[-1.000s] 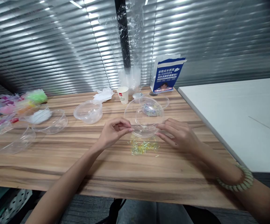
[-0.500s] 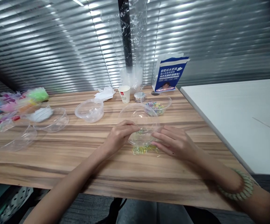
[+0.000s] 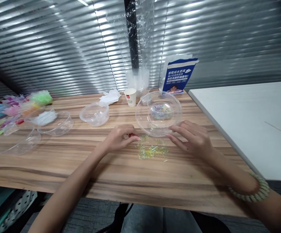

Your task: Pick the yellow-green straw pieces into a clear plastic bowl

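Note:
A clear plastic bowl is tilted with its wide rim facing me. My right hand pinches its near right rim between thumb and fingers. Through it I see multicoloured small beads, which lie in another clear bowl behind. My left hand is off the bowl, its fingers loosely curled and thumb apart from them, holding nothing visible. Near its fingertips, on the table, lies a loose pile of thin yellow-green tube beads.
A clear bowl stands left of centre, beside crumpled white tissue. At the back are a paper cup and a blue packet. Clear containers and colourful bags lie left; a white board borders the right.
The clear bowl has moved away from me and to the right, off the yellow-green beads, now overlapping the multicoloured ones. My left hand has let go of its rim; my right hand still grips it.

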A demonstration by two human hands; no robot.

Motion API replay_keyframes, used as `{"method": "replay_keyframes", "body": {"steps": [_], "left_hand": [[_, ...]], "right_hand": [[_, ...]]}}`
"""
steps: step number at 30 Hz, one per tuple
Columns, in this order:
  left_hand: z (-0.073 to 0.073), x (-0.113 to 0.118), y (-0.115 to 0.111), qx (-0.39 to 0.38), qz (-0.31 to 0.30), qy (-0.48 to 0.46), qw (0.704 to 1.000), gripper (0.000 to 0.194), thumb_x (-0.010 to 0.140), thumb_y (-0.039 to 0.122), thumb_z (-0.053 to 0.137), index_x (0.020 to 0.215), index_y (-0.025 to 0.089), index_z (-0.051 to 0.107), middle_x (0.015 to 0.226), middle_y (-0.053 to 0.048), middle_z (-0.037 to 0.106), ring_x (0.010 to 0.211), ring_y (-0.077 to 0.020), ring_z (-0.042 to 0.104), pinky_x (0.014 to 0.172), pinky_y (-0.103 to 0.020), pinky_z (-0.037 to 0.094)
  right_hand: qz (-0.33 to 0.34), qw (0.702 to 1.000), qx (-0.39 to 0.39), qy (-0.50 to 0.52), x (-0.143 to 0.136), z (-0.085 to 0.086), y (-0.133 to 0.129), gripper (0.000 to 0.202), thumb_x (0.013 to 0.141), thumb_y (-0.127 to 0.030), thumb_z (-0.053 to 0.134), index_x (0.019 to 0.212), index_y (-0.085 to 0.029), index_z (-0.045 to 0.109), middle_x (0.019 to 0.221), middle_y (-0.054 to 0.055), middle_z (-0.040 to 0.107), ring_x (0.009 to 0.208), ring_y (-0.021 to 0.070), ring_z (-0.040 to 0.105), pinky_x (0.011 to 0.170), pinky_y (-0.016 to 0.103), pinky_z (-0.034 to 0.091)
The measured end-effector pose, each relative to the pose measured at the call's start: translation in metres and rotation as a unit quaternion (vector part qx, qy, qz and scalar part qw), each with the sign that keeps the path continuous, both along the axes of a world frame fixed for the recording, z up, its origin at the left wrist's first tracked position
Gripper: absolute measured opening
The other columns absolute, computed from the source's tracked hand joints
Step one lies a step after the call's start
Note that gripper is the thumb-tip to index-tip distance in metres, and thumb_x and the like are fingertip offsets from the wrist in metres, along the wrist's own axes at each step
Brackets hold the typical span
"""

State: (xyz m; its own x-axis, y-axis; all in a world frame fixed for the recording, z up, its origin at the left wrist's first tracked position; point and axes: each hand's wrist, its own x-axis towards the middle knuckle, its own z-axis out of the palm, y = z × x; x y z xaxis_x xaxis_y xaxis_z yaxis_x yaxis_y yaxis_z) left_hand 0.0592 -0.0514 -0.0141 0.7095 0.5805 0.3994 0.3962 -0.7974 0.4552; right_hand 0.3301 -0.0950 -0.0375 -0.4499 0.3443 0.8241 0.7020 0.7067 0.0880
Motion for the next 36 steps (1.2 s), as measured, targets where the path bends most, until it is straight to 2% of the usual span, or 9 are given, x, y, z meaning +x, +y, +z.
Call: {"method": "replay_keyframes", "body": {"steps": [2, 4, 8, 14, 19, 23, 27, 32, 36], "left_hand": [[-0.002, -0.002, 0.005, -0.126, -0.017, 0.074, 0.989, 0.017, 0.078, 0.031, 0.065, 0.077, 0.014, 0.067, 0.073, -0.003, 0.066, 0.066, -0.0112, 0.059, 0.060, -0.020, 0.044], [-0.005, -0.004, 0.010, -0.213, -0.028, 0.100, 0.972, 0.016, 0.074, 0.029, 0.070, 0.077, 0.013, 0.067, 0.074, -0.004, 0.067, 0.066, -0.0113, 0.060, 0.059, -0.019, 0.044], [-0.011, -0.004, 0.014, -0.270, -0.031, 0.093, 0.958, 0.014, 0.071, 0.024, 0.072, 0.075, 0.012, 0.067, 0.073, -0.004, 0.067, 0.066, -0.0115, 0.060, 0.059, -0.019, 0.044], [-0.011, -0.002, 0.014, -0.241, -0.040, 0.105, 0.964, 0.010, 0.078, 0.019, 0.062, 0.071, 0.013, 0.067, 0.073, -0.004, 0.067, 0.067, -0.0107, 0.060, 0.063, -0.020, 0.044], [-0.001, -0.003, 0.012, -0.213, -0.022, 0.088, 0.973, 0.010, 0.080, 0.019, 0.060, 0.074, 0.014, 0.067, 0.074, -0.004, 0.067, 0.067, -0.0113, 0.059, 0.065, -0.022, 0.045], [0.003, 0.002, 0.004, -0.162, 0.026, -0.047, 0.985, 0.011, 0.081, 0.020, 0.061, 0.073, 0.014, 0.065, 0.073, -0.004, 0.066, 0.070, -0.0121, 0.061, 0.066, -0.023, 0.046], [0.000, 0.012, -0.005, -0.083, 0.037, -0.191, 0.977, 0.010, 0.079, 0.021, 0.065, 0.072, 0.014, 0.066, 0.074, -0.005, 0.068, 0.074, -0.0142, 0.064, 0.070, -0.026, 0.050], [-0.006, 0.016, -0.010, -0.017, 0.064, -0.223, 0.973, 0.006, 0.078, 0.018, 0.067, 0.072, 0.016, 0.068, 0.074, -0.003, 0.070, 0.073, -0.0137, 0.065, 0.071, -0.025, 0.052], [-0.010, 0.017, -0.011, 0.055, 0.094, -0.208, 0.972, 0.004, 0.078, 0.016, 0.066, 0.075, 0.016, 0.067, 0.075, -0.002, 0.070, 0.071, -0.0119, 0.065, 0.069, -0.022, 0.052]], "right_hand": [[-0.005, 1.000, 0.001, 0.005, 0.002, 0.000, 0.001, 0.015, 0.083, -0.017, 0.060, 0.098, -0.018, 0.058, 0.076, 0.004, 0.066, 0.070, 0.0170, 0.061, 0.064, 0.029, 0.049], [-0.005, 1.000, 0.001, 0.003, 0.003, 0.000, 0.002, 0.014, 0.083, -0.018, 0.059, 0.098, -0.018, 0.058, 0.076, 0.004, 0.065, 0.070, 0.0170, 0.061, 0.063, 0.029, 0.049], [0.001, 1.000, 0.006, -0.006, 0.002, 0.002, 0.002, 0.013, 0.083, -0.019, 0.060, 0.096, -0.017, 0.057, 0.073, 0.004, 0.064, 0.068, 0.0165, 0.060, 0.061, 0.028, 0.048], [0.002, 1.000, 0.001, -0.009, 0.000, 0.004, 0.001, 0.011, 0.085, -0.020, 0.058, 0.095, -0.019, 0.058, 0.073, 0.003, 0.065, 0.069, 0.0161, 0.061, 0.062, 0.028, 0.048], [-0.002, 1.000, -0.007, -0.008, 0.000, 0.003, 0.001, 0.009, 0.084, -0.019, 0.058, 0.093, -0.019, 0.058, 0.072, 0.003, 0.064, 0.068, 0.0159, 0.060, 0.063, 0.027, 0.048], [-0.003, 1.000, -0.006, -0.022, -0.001, 0.002, 0.001, 0.009, 0.085, -0.019, 0.059, 0.093, -0.018, 0.058, 0.074, 0.003, 0.064, 0.069, 0.0152, 0.060, 0.062, 0.027, 0.048], [0.025, 0.999, -0.013, -0.026, -0.004, -0.001, 0.000, 0.010, 0.085, -0.018, 0.059, 0.095, -0.016, 0.058, 0.074, 0.003, 0.064, 0.069, 0.0142, 0.060, 0.061, 0.026, 0.049], [0.054, 0.998, -0.014, -0.019, -0.010, -0.002, -0.004, 0.012, 0.085, -0.018, 0.058, 0.097, -0.016, 0.058, 0.078, 0.003, 0.065, 0.075, 0.0148, 0.061, 0.065, 0.027, 0.051], [0.074, 0.997, -0.014, -0.016, -0.015, -0.002, -0.007, 0.012, 0.084, -0.018, 0.061, 0.095, -0.014, 0.058, 0.075, 0.004, 0.065, 0.072, 0.0148, 0.060, 0.063, 0.027, 0.050]]}}
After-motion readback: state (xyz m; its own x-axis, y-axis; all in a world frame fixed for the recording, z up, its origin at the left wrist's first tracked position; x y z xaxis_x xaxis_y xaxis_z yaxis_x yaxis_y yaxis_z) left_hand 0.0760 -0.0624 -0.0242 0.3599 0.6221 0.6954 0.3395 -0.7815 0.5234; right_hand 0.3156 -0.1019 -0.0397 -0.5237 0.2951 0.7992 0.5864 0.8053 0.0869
